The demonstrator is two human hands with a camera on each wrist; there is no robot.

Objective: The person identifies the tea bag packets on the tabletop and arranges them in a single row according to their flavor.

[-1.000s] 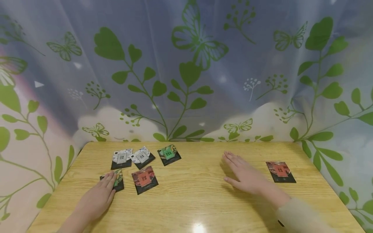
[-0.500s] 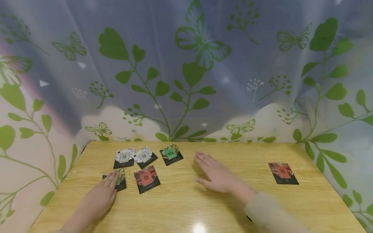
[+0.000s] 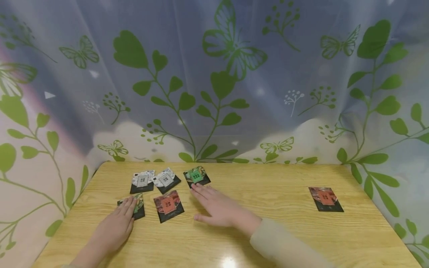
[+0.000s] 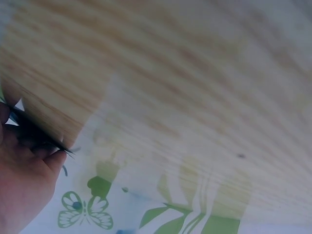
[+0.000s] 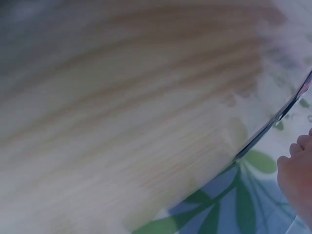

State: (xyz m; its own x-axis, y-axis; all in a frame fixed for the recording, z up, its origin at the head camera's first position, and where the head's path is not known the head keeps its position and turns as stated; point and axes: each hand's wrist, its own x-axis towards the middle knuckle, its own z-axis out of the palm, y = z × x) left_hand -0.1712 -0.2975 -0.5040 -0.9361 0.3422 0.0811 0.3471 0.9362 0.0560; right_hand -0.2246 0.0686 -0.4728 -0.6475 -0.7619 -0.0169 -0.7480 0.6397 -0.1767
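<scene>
Fingers [image 3: 124, 209] of the left hand [image 3: 112, 227] are extended, pressed together and rested on the near green packet [image 3: 139, 209]. Fingers [image 3: 203, 195] of the right hand [image 3: 216, 208] are straight, with the thumb spread; the near edge of the far green packet [image 3: 197, 175] is overlapped by their tips, but contact cannot be confirmed. Six packets are counted: two green, two white [image 3: 143, 179], two red. One red packet [image 3: 169, 206] is placed between the hands; the other, near the right edge of the table [image 3: 268, 190], is separated from the right hand by a wide span. The far edge is bordered by cloth [image 3: 268, 126].
</scene>
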